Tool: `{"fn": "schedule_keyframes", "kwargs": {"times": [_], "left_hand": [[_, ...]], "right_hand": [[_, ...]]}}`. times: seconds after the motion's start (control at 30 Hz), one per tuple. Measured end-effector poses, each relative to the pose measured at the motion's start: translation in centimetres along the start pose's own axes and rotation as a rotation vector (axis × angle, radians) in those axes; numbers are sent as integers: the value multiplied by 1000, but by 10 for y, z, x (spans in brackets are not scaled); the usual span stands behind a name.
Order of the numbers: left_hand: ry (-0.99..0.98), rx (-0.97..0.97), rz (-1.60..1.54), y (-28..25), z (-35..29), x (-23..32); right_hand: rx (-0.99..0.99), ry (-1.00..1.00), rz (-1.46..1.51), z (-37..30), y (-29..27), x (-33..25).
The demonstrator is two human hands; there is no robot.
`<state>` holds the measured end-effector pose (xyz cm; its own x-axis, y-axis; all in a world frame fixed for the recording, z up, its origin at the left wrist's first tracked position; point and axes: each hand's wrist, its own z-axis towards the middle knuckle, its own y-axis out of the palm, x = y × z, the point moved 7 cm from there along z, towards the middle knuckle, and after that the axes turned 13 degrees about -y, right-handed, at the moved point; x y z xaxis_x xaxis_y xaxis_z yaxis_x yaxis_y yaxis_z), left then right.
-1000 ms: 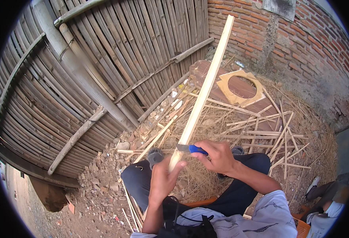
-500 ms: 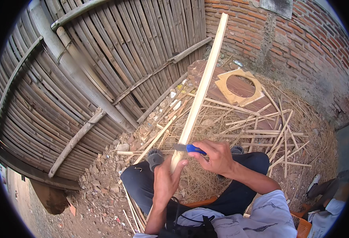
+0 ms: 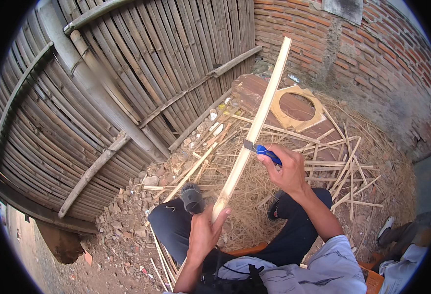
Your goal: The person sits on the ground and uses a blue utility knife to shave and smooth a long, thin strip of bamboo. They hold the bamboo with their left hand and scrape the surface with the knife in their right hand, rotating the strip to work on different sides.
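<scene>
Strip (image 3: 257, 128): the pale wood strip slants up and away from you, its near end in your left hand, its far end in the air.
Knife (image 3: 269, 155): blue-handled; its dark blade lies across the strip, touching it near mid-length. You cannot tell which way the edge faces.
Left hand (image 3: 205, 231): wrapped around the strip's near end, thumb along its side.
Right hand (image 3: 288, 169): just right of the strip, fingers closed around the knife handle.
Step in hand: you seem to be scraping or shaving the strip's face.
Move calls for: in my judgement, a firm left hold, even blade pressure, and the left hand clear of the blade's path.
Board (image 3: 296, 124): tan, with a big round hole, right of the strip's upper half, on a brown sheet (image 3: 247, 89).
Sticks (image 3: 345, 165): thin and pale, strewn over straw to the strip's right.
Stones (image 3: 127, 215): left of the strip's near end.
Fence (image 3: 127, 73): bamboo, left of the strip.
Wall (image 3: 372, 63): brick, beyond and right of the strip.
Writing: none you can read on strip, knife or board; the grey panel (image 3: 345, 10) beyond the strip's far end is too unclear to tell.
</scene>
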<state>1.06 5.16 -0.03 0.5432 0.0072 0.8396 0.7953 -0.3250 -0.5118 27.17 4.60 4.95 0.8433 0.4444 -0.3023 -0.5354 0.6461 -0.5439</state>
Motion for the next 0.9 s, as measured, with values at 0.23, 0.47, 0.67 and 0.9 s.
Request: {"fn": "schedule_keyframes", "kwargs": {"times": [0.23, 0.47, 0.67, 0.9], "left_hand": [[-23, -17, 23, -6, -3, -16], [-73, -35, 57, -11, -11, -37], [-105, -22, 48, -20, -21, -49], [-151, -65, 101, -29, -25, -68]], "right_hand": [[-83, -21, 58, 2, 7, 6], [-83, 1, 34, 9, 10, 29], [-121, 41, 25, 27, 11, 49], [-79, 104, -32, 40, 17, 86]]}}
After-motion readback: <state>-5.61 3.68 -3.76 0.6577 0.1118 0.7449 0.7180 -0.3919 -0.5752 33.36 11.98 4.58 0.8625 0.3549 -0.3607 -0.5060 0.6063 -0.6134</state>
